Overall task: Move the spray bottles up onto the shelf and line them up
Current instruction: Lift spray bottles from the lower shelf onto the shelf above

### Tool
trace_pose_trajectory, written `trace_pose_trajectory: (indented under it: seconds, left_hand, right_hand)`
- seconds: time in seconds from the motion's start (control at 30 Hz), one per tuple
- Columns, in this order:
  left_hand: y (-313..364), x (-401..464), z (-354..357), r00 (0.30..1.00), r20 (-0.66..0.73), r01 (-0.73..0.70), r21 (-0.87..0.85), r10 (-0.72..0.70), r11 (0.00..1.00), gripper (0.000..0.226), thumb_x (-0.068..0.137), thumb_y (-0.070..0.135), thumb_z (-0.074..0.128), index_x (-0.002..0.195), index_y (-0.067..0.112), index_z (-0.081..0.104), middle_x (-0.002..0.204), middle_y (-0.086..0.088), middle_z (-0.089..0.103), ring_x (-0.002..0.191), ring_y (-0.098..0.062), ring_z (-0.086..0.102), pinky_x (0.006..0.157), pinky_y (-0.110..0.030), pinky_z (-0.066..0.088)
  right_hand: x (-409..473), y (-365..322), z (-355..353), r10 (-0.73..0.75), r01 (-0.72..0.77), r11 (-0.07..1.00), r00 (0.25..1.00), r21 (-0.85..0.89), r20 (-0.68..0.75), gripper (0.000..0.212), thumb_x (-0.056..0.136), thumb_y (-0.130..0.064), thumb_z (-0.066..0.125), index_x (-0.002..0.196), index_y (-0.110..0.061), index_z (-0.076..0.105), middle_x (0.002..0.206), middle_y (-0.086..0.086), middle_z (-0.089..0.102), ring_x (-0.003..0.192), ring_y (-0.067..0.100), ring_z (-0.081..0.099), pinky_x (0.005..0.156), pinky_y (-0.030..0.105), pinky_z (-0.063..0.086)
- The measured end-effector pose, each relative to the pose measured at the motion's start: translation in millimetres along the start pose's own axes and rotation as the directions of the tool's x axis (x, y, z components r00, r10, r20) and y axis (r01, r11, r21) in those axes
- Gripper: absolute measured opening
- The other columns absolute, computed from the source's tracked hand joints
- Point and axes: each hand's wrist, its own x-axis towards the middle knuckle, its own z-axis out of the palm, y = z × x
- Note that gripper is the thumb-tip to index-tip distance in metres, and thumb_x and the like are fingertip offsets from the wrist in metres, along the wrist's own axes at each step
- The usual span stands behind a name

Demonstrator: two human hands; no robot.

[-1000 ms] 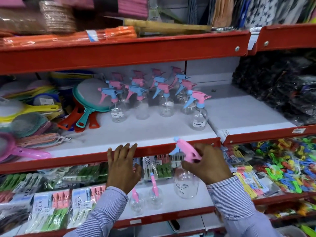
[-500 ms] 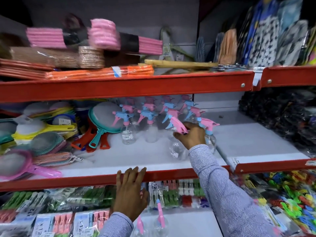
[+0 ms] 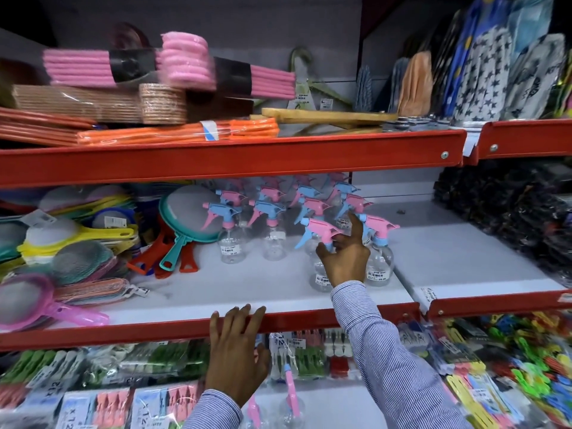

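Several clear spray bottles [image 3: 230,243] with pink and blue trigger heads stand grouped at the back of the white middle shelf [image 3: 247,289]. My right hand [image 3: 343,258] reaches in among them. Its thumb and fingers loosely close on the neck of the front spray bottle [image 3: 320,230], which stands on the shelf beside another bottle [image 3: 379,264]. My left hand [image 3: 235,360] hooks its fingers over the shelf's red front edge [image 3: 123,332]. Two more small bottles [image 3: 291,394] with pink heads stand on the shelf below, partly hidden by my left sleeve.
Coloured plastic strainers [image 3: 77,258] and a teal one [image 3: 185,212] fill the shelf's left side. The adjoining white shelf board [image 3: 448,243] lies to the right, with black bagged goods [image 3: 510,218] behind it. Peg packs [image 3: 526,366] crowd the lower shelf. Orange hangers [image 3: 176,134] lie above.
My right hand lifted the spray bottle from the lower shelf and stood it on the middle shelf by the others. My grip has loosened. The view tilted upward. My left hand stayed on the edge.
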Motion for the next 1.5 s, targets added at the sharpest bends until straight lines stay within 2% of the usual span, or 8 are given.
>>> trace_pose_trajectory:
  seconds: [0.37,0.57,0.7,0.87,0.97,1.13,1.3,1.5]
  left_hand:
    - [0,2,-6,1.0,-0.013,-0.029,-0.026,0.028,0.999,0.068,0.073,0.037,0.059,0.138,0.027,0.043,0.137,-0.005,0.056,0.128,-0.028,0.048,0.112,-0.058,0.026]
    - [-43,1,-18,0.996,-0.036,0.076,0.016,-0.076,0.997,0.073,0.074,0.043,0.058,0.141,0.019,0.041,0.144,-0.01,0.05,0.136,-0.031,0.04,0.116,-0.058,0.018]
    - [-63,-5,-20,0.997,-0.013,0.075,0.025,-0.074,0.997,0.071,0.073,0.037,0.069,0.137,0.014,0.046,0.139,-0.014,0.054,0.132,-0.034,0.045,0.116,-0.056,0.021]
    - [-62,-8,-17,0.997,-0.017,0.076,-0.001,-0.076,0.997,0.062,0.076,0.037,0.054,0.134,0.016,0.049,0.135,-0.012,0.057,0.13,-0.032,0.045,0.117,-0.054,0.018]
    - [-64,-9,-19,0.998,-0.011,0.068,-0.012,-0.068,0.998,0.061,0.076,0.032,0.061,0.134,0.017,0.049,0.134,-0.011,0.058,0.129,-0.031,0.045,0.118,-0.054,0.018]
    - [-66,-10,-23,0.999,0.008,0.052,-0.029,-0.052,0.998,0.061,0.075,0.03,0.058,0.134,0.018,0.047,0.132,-0.008,0.058,0.129,-0.029,0.045,0.118,-0.052,0.019]
    - [-68,-11,-22,0.999,0.0,0.041,-0.039,-0.041,0.998,0.062,0.073,0.029,0.059,0.133,0.019,0.048,0.13,-0.007,0.059,0.127,-0.029,0.046,0.117,-0.051,0.02]
    - [-70,-13,-20,1.0,-0.013,0.024,-0.025,-0.024,0.999,0.06,0.075,0.034,0.052,0.132,0.019,0.049,0.129,-0.007,0.06,0.125,-0.029,0.048,0.116,-0.052,0.024]
  right_hand:
    - [-13,-5,-15,-0.052,0.053,0.997,0.999,-0.056,0.009,0.093,0.07,-0.013,0.083,0.144,-0.031,0.031,0.107,0.012,0.073,0.099,0.021,0.069,0.093,0.036,0.055]
    - [-103,24,-51,-0.221,0.213,0.969,0.974,-0.127,-0.056,0.032,0.079,-0.01,0.073,0.106,-0.018,0.059,0.077,-0.003,0.068,0.067,0.013,0.064,0.068,0.009,0.047]
    - [-167,90,-30,0.116,-0.046,0.961,0.962,-0.273,0.247,0.02,0.077,-0.024,0.073,0.094,-0.022,0.062,0.081,-0.005,0.068,0.07,0.011,0.065,0.064,0.027,0.055]
    - [-202,147,11,0.509,-0.102,0.75,0.72,-0.654,0.471,0.06,0.064,-0.043,0.071,0.118,-0.021,0.058,0.113,0.002,0.065,0.108,0.027,0.062,0.083,0.034,0.051]
    - [-206,154,25,0.589,-0.056,0.679,0.638,-0.732,0.497,0.05,0.062,-0.04,0.075,0.106,-0.021,0.059,0.108,0.003,0.066,0.104,0.024,0.062,0.081,0.032,0.054]
    - [-198,151,31,0.565,-0.062,0.667,0.69,-0.742,0.451,0.024,0.068,-0.024,0.075,0.089,-0.015,0.066,0.097,0.008,0.073,0.09,0.026,0.068,0.076,0.03,0.055]
    - [-175,101,9,0.486,-0.037,0.724,0.736,-0.689,0.472,0.03,0.064,-0.025,0.082,0.09,-0.016,0.071,0.094,0.008,0.076,0.077,0.022,0.066,0.067,0.022,0.05]
    - [-147,8,-38,0.387,0.018,0.789,0.762,-0.614,0.519,0.024,0.059,-0.037,0.084,0.055,-0.023,0.065,0.062,-0.002,0.066,0.053,0.007,0.055,0.048,0.014,0.038]
